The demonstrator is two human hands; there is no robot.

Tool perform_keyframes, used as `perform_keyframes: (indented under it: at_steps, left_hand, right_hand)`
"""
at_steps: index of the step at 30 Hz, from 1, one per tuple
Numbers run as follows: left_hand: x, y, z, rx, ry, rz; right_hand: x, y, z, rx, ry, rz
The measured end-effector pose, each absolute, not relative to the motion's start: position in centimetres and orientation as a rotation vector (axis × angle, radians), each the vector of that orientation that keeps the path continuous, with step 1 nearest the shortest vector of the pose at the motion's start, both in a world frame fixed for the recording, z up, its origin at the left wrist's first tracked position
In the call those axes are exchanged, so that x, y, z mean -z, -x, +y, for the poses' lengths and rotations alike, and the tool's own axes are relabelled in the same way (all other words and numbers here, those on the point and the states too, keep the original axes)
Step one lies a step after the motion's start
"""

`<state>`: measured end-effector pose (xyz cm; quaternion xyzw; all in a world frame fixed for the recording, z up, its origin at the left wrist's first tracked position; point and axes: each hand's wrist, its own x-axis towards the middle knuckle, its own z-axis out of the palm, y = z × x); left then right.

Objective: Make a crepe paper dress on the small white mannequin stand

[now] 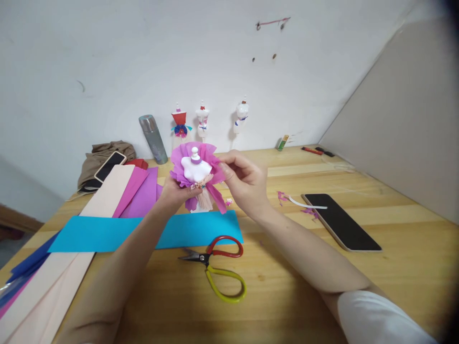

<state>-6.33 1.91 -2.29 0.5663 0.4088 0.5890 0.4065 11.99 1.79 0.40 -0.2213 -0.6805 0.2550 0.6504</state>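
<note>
A small white mannequin (195, 169) dressed in ruffled magenta and purple crepe paper (201, 149) is held upright above the table. Around its waist my left hand (179, 193) is closed, the thumb lying across a peach paper band. My right hand (245, 179) pinches the right edge of the magenta crepe paper between thumb and fingers. Below the hands lies a blue crepe paper strip (201, 231). Scissors (204, 259) with one red and one yellow handle rest on the table nearer to me, blades slightly apart.
Folded peach, pink and purple papers (138, 196) spread on the left. A phone (342, 222) lies at right beside paper scraps. Behind stand a grey flask (153, 138) and small mannequins (202, 117) by the wall; another phone (110, 167) sits near brown cloth (103, 155).
</note>
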Motion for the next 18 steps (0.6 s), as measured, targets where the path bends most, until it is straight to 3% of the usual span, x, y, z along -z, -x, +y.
perform_keyframes:
  at_steps: [11,18]
  left_hand:
    - [2.4,6.4,2.0,-1.481,-1.413,1.001]
    - [1.9,6.1,1.8,-1.499,-1.420,1.038]
  right_hand:
    - [0.5,-11.6,3.1,-0.815,0.492,-1.493]
    - [0.8,-11.4,2.8,-0.664,0.513,-1.531]
